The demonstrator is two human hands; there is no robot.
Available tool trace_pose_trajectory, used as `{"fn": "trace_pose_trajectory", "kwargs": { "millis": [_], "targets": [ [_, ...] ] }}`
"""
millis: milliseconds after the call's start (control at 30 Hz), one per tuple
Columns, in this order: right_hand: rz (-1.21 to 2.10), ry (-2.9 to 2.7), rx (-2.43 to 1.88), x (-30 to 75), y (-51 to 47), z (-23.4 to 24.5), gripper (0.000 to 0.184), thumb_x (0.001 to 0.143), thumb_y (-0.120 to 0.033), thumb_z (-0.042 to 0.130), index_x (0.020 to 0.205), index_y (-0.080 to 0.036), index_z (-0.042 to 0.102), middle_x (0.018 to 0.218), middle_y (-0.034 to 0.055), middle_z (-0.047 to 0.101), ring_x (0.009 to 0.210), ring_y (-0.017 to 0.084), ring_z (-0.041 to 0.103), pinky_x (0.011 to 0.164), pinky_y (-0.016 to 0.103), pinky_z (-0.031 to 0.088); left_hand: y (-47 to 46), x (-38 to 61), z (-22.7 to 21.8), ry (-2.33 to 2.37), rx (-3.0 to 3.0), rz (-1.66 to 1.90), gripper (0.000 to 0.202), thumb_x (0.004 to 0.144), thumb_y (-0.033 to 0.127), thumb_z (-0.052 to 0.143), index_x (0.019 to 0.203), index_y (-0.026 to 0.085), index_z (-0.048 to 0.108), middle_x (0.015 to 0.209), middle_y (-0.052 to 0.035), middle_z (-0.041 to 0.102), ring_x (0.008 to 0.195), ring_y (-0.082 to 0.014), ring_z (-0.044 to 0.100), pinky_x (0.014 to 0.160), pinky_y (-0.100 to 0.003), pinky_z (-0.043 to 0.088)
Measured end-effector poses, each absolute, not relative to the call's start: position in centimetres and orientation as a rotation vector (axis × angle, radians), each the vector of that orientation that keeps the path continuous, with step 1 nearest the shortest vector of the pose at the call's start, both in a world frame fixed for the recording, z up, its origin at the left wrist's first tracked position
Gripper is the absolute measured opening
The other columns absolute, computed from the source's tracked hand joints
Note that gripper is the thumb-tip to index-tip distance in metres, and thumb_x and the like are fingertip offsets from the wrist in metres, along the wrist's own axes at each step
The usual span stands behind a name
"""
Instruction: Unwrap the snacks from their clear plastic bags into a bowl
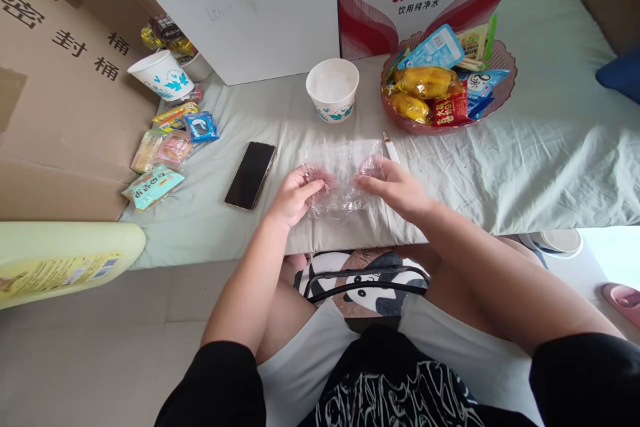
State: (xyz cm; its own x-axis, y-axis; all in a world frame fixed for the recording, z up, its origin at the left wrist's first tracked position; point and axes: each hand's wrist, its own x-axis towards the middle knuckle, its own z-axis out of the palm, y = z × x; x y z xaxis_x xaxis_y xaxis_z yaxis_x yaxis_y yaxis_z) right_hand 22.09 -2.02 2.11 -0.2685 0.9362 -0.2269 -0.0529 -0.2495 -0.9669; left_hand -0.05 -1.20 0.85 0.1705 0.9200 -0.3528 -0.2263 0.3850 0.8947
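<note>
A clear, crinkled plastic bag is stretched between my two hands near the front edge of the covered surface. My left hand grips its left side, thumb on top and the other fingers showing through the plastic. On the right side my right hand pinches it the same way. Just beyond my right hand lies a slim white pen-like object, partly hidden. A black phone rests to the left of my left hand. Behind the bag stands a paper cup with blue leaf prints, with clear plastic inside.
A pink scalloped bowl holds several wrapped snacks at back right. Small snack packets lie at left below another, tilted paper cup. Cardboard, a white box and a red-white carton border the back. A yellow bottle juts in at left.
</note>
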Motion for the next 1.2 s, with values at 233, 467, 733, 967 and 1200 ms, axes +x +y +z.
{"fn": "trace_pose_trajectory", "kwargs": {
  "millis": [233, 467, 733, 967, 1200],
  "targets": [
    [1.639, -1.2, -1.202, 22.1, -2.0, 2.1, 0.029, 0.079, -0.039, 0.076, 0.09, -0.025, 0.053, 0.061, -0.0074, 0.051, 0.055, 0.012, 0.049, 0.056, 0.028, 0.044, -1.3, -0.3, 1.4, 1.167, 0.861, 0.909, 0.027, 0.072, 0.031, 0.083, 0.088, 0.023, 0.062, 0.052, 0.0073, 0.058, 0.04, -0.0106, 0.053, 0.038, -0.02, 0.038],
    [1.721, -0.92, -0.984, 22.3, -1.7, 2.7, 0.024, 0.073, -0.042, 0.074, 0.079, -0.023, 0.061, 0.066, -0.0023, 0.058, 0.06, 0.013, 0.055, 0.061, 0.029, 0.049, -0.7, -0.9, 1.9, 1.014, 0.74, 1.018, 0.025, 0.064, 0.031, 0.08, 0.067, 0.021, 0.058, 0.052, 0.0057, 0.052, 0.044, -0.0091, 0.052, 0.042, -0.022, 0.043],
    [1.596, -0.962, -1.261, 22.5, -1.3, 1.8, 0.039, 0.066, -0.047, 0.083, 0.083, -0.023, 0.057, 0.066, -0.0054, 0.051, 0.059, 0.011, 0.046, 0.056, 0.026, 0.035, -0.5, -0.9, 0.4, 1.104, 1.015, 1.055, 0.032, 0.055, 0.025, 0.09, 0.07, 0.018, 0.063, 0.067, 0.0025, 0.061, 0.057, -0.0082, 0.054, 0.053, -0.02, 0.044],
    [1.543, -0.815, -1.127, 22.4, -1.0, 1.5, 0.039, 0.064, -0.036, 0.082, 0.086, -0.024, 0.053, 0.074, -0.0057, 0.054, 0.067, 0.011, 0.049, 0.064, 0.026, 0.039, 0.6, -1.1, -0.8, 1.316, 1.041, 1.44, 0.043, 0.058, 0.014, 0.081, 0.093, 0.023, 0.057, 0.088, 0.0024, 0.063, 0.075, -0.0093, 0.063, 0.073, -0.022, 0.051],
    [0.966, -1.264, -1.223, 21.9, -1.8, 1.3, 0.018, 0.092, -0.037, 0.06, 0.089, -0.026, 0.046, 0.094, 0.0012, 0.065, 0.083, 0.016, 0.059, 0.079, 0.033, 0.045, -0.3, 1.5, -1.5, 1.22, 1.233, 1.213, 0.034, 0.078, 0.045, 0.083, 0.093, 0.021, 0.065, 0.092, -0.0041, 0.072, 0.088, -0.0174, 0.072, 0.08, -0.029, 0.057]
  ]
}}
